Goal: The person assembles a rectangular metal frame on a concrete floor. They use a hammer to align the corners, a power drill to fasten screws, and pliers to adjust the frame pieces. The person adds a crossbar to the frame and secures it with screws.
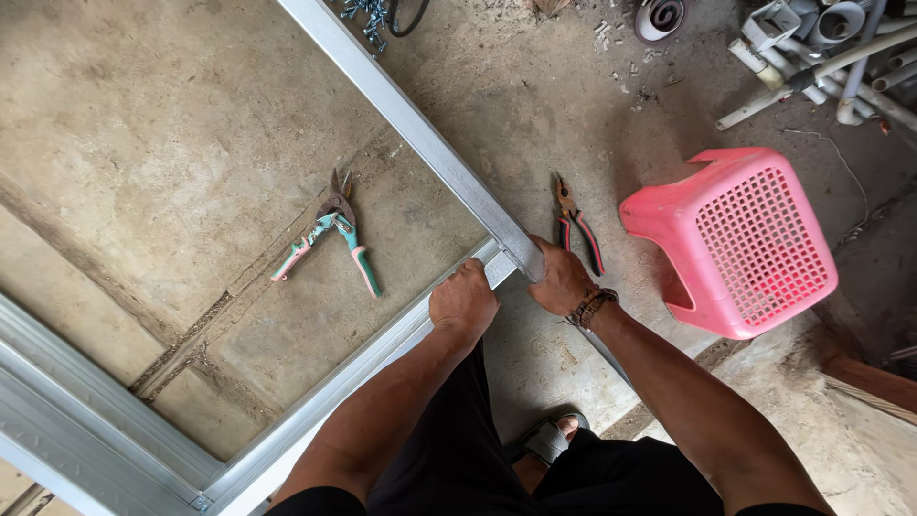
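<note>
Black trousers, sandalled foot nearest, on concrete floor. Left hand closed over lower metal channel near frame corner; right hand, beaded bracelet at wrist, gripping end of diagonal metal channel where both meet. Thin sheet-metal frame: probably light, stiff lengthwise, twisty, sharp-edged, slick; best held on flat flanges close to joint. Green-handled tin snips inside frame, red-black pliers just beside right hand. Pink plastic stool tipped over nearby. Farther off: pale pipes, screws. Dusty, rough, cracked floor.
</note>
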